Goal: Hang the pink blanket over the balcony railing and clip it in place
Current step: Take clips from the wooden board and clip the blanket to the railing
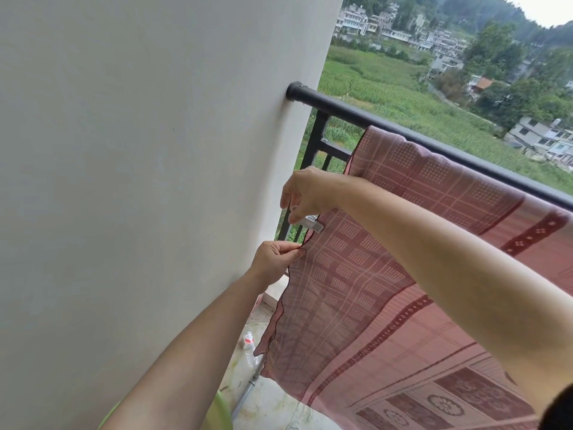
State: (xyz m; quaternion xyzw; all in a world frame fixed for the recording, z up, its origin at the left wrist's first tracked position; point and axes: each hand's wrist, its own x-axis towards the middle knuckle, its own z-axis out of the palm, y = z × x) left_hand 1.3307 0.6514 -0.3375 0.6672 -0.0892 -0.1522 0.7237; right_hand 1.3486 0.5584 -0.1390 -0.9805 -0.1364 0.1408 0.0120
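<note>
clipping step: right hand (305, 193) pinches white clip (311, 225), seemingly onto pink blanket (387, 274) edge, left hand (273, 259) pinching hem; next, seat clip.

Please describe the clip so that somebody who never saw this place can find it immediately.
Follow the black railing to the pink blanket near the white wall. On its edge, under the right hand, sits the clip, the only small white plastic piece there.

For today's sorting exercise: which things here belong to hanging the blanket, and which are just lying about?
Part of the job:
pink blanket
railing
white clip
left hand
right hand

Just lying about:
plastic bottle on the floor
metal pipe
</note>
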